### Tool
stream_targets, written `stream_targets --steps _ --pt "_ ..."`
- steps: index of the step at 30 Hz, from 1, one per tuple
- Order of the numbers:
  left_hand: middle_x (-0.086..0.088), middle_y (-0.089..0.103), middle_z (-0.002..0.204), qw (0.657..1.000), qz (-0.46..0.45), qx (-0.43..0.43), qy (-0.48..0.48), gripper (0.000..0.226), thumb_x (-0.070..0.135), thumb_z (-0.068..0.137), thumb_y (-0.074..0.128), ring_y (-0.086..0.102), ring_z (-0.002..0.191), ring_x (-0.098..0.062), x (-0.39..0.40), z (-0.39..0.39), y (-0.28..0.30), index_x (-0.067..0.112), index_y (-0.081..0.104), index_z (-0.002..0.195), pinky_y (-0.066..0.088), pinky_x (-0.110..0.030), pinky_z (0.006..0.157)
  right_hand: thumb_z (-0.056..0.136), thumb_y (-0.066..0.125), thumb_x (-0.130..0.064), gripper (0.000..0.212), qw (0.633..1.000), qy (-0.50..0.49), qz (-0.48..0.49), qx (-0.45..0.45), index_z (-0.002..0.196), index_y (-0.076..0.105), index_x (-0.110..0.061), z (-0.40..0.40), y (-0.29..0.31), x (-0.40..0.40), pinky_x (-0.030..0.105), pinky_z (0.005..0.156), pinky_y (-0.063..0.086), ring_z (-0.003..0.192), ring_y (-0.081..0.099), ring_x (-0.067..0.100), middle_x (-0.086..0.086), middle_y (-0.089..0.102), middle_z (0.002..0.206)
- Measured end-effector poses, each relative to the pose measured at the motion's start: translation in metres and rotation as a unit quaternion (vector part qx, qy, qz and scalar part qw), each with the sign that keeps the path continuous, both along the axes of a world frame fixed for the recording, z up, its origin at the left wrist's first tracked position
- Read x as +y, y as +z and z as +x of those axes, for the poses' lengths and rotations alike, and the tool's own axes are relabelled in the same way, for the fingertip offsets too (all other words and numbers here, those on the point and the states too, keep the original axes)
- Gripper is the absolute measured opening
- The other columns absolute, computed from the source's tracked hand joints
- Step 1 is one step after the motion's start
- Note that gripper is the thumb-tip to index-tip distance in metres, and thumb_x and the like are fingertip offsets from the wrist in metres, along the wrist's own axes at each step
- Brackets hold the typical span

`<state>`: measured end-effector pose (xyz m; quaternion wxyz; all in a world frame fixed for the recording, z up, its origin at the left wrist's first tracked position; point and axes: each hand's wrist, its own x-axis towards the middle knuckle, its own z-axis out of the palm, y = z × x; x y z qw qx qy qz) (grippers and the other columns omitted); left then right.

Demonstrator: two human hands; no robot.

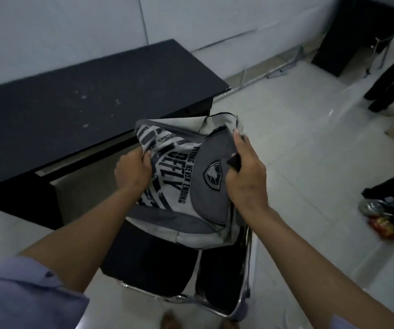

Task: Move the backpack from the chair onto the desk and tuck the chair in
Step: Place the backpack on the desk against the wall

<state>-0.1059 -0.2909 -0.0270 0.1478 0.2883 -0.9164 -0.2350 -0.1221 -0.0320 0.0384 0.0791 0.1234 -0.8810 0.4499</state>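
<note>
A grey backpack [186,181] with dark striped lettering and a shield badge sits over the seat of a black chair [153,264] with a chrome frame. My left hand [132,169] grips its left side. My right hand [243,176] grips its right edge near a dark strap. The black desk [77,110] stands just beyond and to the left of the chair, with its top bare apart from pale scuffs. The chair is out from the desk, on the floor in front of me.
White tiled floor [310,150] spreads to the right. Another person's dark trouser legs [390,86] and shoes [381,207] are at the right edge, with a red wrapper [383,227] on the floor. A dark cabinet [338,39] stands at the back right by the wall.
</note>
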Motion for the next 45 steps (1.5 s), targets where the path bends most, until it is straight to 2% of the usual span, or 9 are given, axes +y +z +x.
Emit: stream_targets --steps 3,9,12,17,22,28,37,42,45 --pt "-0.011 0.058 0.07 0.999 -0.035 0.031 -0.014 0.033 0.03 0.101 0.049 0.058 0.069 -0.037 0.007 -0.013 0.037 0.01 0.05 0.075 0.038 -0.037 0.055 0.086 0.047 0.014 0.079 1.0 0.006 -0.019 0.02 0.154 0.036 -0.024 -0.023 0.029 0.011 0.02 0.117 0.02 0.15 0.027 0.022 0.011 0.033 0.16" --pt "-0.003 0.045 0.064 0.995 -0.077 0.059 -0.024 0.032 0.025 0.101 0.05 0.047 0.062 -0.031 0.027 -0.035 0.086 0.013 0.046 0.072 0.03 -0.035 0.055 0.088 0.049 0.012 0.071 0.996 0.011 -0.046 0.077 0.152 0.04 -0.017 -0.044 0.063 0.026 -0.005 0.103 0.016 0.141 0.038 0.022 0.011 0.042 0.155" --pt "0.0 0.039 0.058 0.994 -0.09 0.061 -0.013 0.035 0.026 0.101 0.05 0.047 0.06 -0.031 0.04 -0.049 0.101 0.015 0.041 0.069 0.032 -0.035 0.055 0.087 0.051 0.01 0.072 0.996 0.02 -0.063 0.062 0.153 0.039 -0.017 -0.062 0.071 0.037 0.011 0.113 0.026 0.141 0.04 0.016 0.009 0.044 0.154" --pt "-0.004 0.045 0.062 0.991 -0.112 0.063 0.02 0.036 0.027 0.1 0.052 0.05 0.063 -0.033 0.067 -0.085 0.121 0.018 0.038 0.067 0.034 -0.036 0.055 0.088 0.053 0.007 0.072 0.992 0.051 -0.105 0.037 0.152 0.04 -0.022 -0.123 0.079 0.066 0.039 0.11 0.045 0.133 0.052 0.023 0.007 0.055 0.145" --pt "-0.002 0.045 0.061 0.989 -0.119 0.07 0.05 0.032 0.024 0.099 0.053 0.052 0.062 -0.033 0.106 -0.136 0.138 0.012 0.046 0.07 0.033 -0.034 0.054 0.093 0.062 -0.006 0.064 0.989 0.079 -0.12 0.03 0.151 0.042 -0.025 -0.194 0.087 0.107 0.025 0.106 0.043 0.13 0.055 0.02 0.005 0.058 0.143" --pt "-0.01 0.058 0.067 0.987 -0.128 0.076 0.061 0.029 0.02 0.098 0.055 0.053 0.064 -0.032 0.138 -0.189 0.152 0.009 0.051 0.072 0.04 -0.037 0.055 0.09 0.065 -0.005 0.061 0.985 0.117 -0.12 0.028 0.147 0.05 -0.021 -0.263 0.091 0.132 0.039 0.112 0.043 0.137 0.048 0.02 0.005 0.053 0.148" --pt "-0.01 0.058 0.069 0.982 -0.167 0.058 0.067 0.028 0.022 0.099 0.054 0.057 0.065 -0.037 0.101 -0.276 0.168 0.016 0.046 0.072 0.042 -0.038 0.057 0.089 0.063 0.001 0.06 0.983 0.143 -0.11 0.033 0.145 0.052 -0.018 -0.36 0.093 0.103 0.03 0.109 0.043 0.131 0.054 0.023 0.007 0.059 0.141" --pt "-0.016 0.069 0.081 0.98 -0.18 0.054 0.072 0.022 0.023 0.098 0.053 0.063 0.074 -0.04 0.049 -0.334 0.176 0.011 0.06 0.081 0.051 -0.044 0.065 0.089 0.063 0.003 0.059 0.98 0.156 -0.115 0.038 0.144 0.053 -0.015 -0.421 0.095 0.05 -0.005 0.093 0.027 0.129 0.055 0.02 0.002 0.06 0.14" --pt "-0.017 0.069 0.082 0.979 -0.184 0.055 0.075 0.022 0.023 0.098 0.053 0.063 0.075 -0.04 0.015 -0.367 0.179 0.01 0.06 0.082 0.053 -0.046 0.065 0.088 0.062 0.003 0.059 0.977 0.162 -0.13 0.04 0.144 0.053 -0.015 -0.456 0.099 0.017 0.006 0.101 0.032 0.131 0.053 0.017 0.001 0.059 0.141"
